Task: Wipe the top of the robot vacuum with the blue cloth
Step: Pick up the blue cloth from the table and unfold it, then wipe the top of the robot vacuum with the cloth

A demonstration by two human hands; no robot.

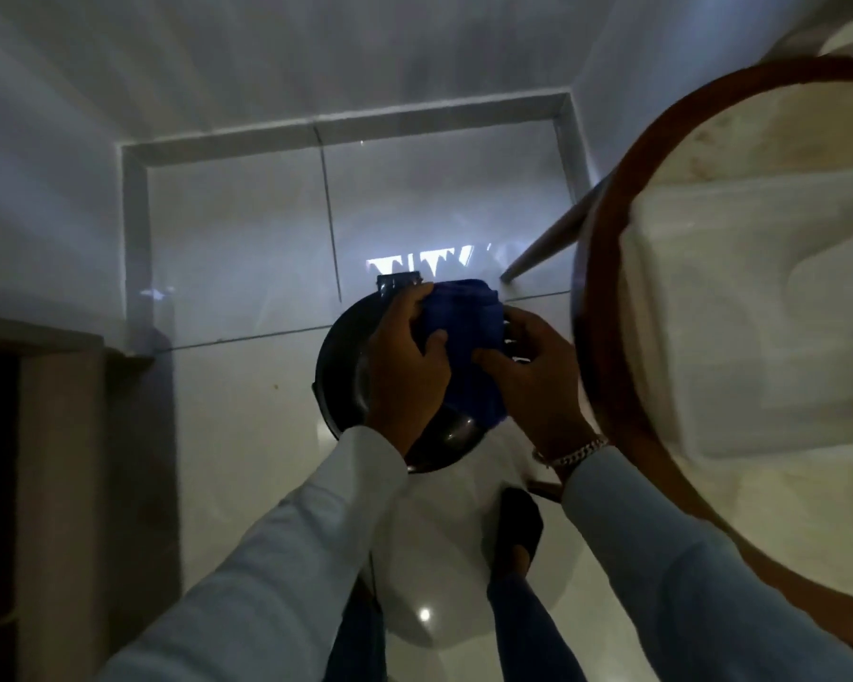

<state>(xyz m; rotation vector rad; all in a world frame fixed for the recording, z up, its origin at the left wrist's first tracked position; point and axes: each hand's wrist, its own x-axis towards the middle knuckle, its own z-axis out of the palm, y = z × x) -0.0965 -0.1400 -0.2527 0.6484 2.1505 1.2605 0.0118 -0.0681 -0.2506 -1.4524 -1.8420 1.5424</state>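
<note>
Tiled floor (247,425), blue cloth (464,337) between both hands' fingers (434,343), over robot vacuum (346,366)

Both hands (464,366) on blue cloth (464,337) atop vacuum (346,366)

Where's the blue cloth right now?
In the head view's centre, the blue cloth is held between the left hand and right hand, over the black robot vacuum.

Round wood-rimmed table (606,268) (white top) above glossy tiled floor (247,411).
</note>
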